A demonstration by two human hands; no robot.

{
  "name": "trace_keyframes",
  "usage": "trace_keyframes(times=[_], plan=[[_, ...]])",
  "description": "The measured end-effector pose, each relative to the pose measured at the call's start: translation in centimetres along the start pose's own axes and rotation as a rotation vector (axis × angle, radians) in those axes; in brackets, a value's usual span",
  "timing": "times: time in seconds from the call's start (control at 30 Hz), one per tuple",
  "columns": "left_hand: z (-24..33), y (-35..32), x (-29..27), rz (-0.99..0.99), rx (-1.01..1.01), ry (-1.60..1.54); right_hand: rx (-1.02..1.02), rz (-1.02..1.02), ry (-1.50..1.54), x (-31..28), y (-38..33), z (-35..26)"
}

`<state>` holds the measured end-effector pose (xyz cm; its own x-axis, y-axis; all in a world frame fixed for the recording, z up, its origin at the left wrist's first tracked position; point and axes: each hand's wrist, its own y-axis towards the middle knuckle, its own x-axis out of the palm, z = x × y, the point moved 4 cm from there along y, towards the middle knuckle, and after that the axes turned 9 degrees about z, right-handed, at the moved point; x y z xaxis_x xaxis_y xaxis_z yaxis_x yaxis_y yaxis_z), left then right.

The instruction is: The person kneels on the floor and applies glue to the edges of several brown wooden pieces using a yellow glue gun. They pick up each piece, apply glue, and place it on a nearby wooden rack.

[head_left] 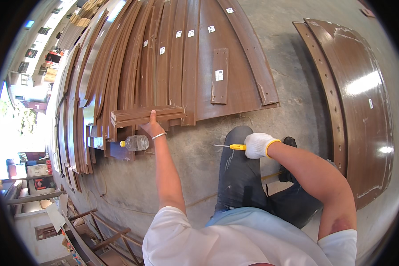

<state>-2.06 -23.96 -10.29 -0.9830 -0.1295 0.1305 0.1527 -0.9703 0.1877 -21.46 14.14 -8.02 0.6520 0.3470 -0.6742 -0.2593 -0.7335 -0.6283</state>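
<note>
My left hand (pixel 152 127) reaches forward and grips a short stack of brown wooden pieces (pixel 146 115) that lies across the ends of the long boards. A bracelet sits on that wrist. My right hand (pixel 258 145) wears a white glove with a yellow cuff and is shut on a yellow-handled screwdriver (pixel 229 146), whose shaft points left. It hovers above my bent knee in dark trousers (pixel 241 170).
Many long brown boards (pixel 173 57) with white labels lie fanned on the concrete floor ahead. A clear plastic bottle (pixel 135 142) lies beside my left hand. A large glossy brown panel (pixel 361 106) with a drilled strip lies at right. Wooden frames (pixel 102 230) stand at lower left.
</note>
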Motion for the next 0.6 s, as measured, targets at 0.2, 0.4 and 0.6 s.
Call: trace_keyframes(times=[0.2,0.4,0.6], plan=[[-1.7,-0.7,2.7,-0.156,0.073,0.210,0.212,0.291,0.145,-4.1,0.2,3.0],[-2.5,-1.5,4.7,-0.234,0.181,0.305,-0.002,0.056,0.045,-1.9,-0.7,0.7],[-1.9,-1.9,5.5,-0.277,0.167,0.312,0.147,0.099,0.103,-3.0,-0.4,2.8]])
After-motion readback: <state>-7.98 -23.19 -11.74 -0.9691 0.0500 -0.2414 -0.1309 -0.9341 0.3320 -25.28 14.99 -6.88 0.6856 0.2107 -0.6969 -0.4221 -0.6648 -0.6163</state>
